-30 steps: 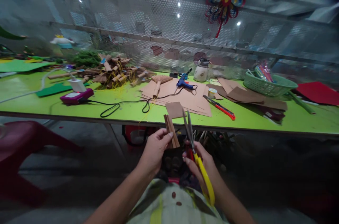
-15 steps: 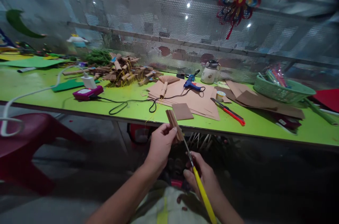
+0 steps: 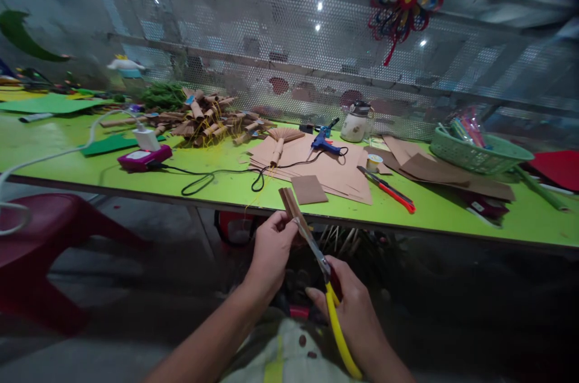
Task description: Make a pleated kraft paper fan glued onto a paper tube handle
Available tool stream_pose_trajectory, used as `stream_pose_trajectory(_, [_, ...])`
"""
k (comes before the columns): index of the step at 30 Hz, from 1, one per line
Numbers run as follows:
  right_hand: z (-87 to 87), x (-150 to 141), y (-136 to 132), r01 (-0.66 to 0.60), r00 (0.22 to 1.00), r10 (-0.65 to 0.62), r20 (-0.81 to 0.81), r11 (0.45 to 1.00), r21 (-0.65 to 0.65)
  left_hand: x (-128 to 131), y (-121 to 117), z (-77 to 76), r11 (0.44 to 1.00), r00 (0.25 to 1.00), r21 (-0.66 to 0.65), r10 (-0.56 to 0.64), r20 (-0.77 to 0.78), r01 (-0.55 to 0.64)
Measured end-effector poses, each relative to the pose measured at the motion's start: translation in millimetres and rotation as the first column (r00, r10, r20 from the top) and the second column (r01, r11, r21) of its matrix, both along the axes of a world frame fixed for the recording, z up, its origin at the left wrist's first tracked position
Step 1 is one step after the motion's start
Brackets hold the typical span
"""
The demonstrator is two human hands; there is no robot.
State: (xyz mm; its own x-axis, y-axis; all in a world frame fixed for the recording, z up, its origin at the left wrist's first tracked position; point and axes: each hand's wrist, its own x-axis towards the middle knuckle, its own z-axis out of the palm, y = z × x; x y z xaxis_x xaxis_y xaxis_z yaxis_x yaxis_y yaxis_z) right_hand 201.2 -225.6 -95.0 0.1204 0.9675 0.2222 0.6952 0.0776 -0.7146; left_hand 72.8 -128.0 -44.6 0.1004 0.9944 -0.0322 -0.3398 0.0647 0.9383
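My left hand point(image 3: 274, 244) pinches a narrow strip of folded brown paper point(image 3: 292, 205) just past the table's front edge. My right hand point(image 3: 350, 295) is closed on a pair of scissors point(image 3: 333, 316) with yellow handles. The metal blades point up and away, and they lie against the lower part of the folded paper; I cannot tell whether they are cutting it. Beyond the paper, a small brown paper square point(image 3: 310, 189) lies on the table, partly over larger brown sheets point(image 3: 344, 181).
On the green table point(image 3: 217, 190) are a blue glue gun point(image 3: 324, 143), a red-handled cutter point(image 3: 389, 189), a small paper fan point(image 3: 277, 151), a pile of paper rolls point(image 3: 205, 120), a mug point(image 3: 356, 123) and a green basket point(image 3: 482, 151). A black cord runs from a purple box point(image 3: 145, 158). A red stool point(image 3: 40, 232) stands left.
The scissors have turned, so their yellow handle loops now show more clearly. Their blades have come up against the folded paper. The left hand keeps its pinch, and the view has shifted slightly.
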Motion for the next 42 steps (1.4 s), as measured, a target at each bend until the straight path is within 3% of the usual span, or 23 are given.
stream_pose_trajectory(11, [0.7, -0.8, -0.4, 0.01, 0.997, -0.014, 0.072, 0.998, 0.056, -3.6, 2.6, -7.3, 1.0, 1.0, -0.011, -0.001, -0.023, 0.001])
stream_pose_trajectory(25, [-13.0, 4.2, 1.4, -0.007, 0.997, -0.005, 0.079, 0.988, 0.155, -5.3, 0.2, -3.5, 0.999, 0.999, -0.038, 0.026, -0.026, -0.027])
stream_pose_trajectory(42, [-11.7, 1.8, 1.3, 0.006, 0.998, -0.018, 0.066, 0.985, 0.173, -6.2, 1.1, -6.8, 0.998, 0.998, -0.042, 0.046, -0.033, -0.047])
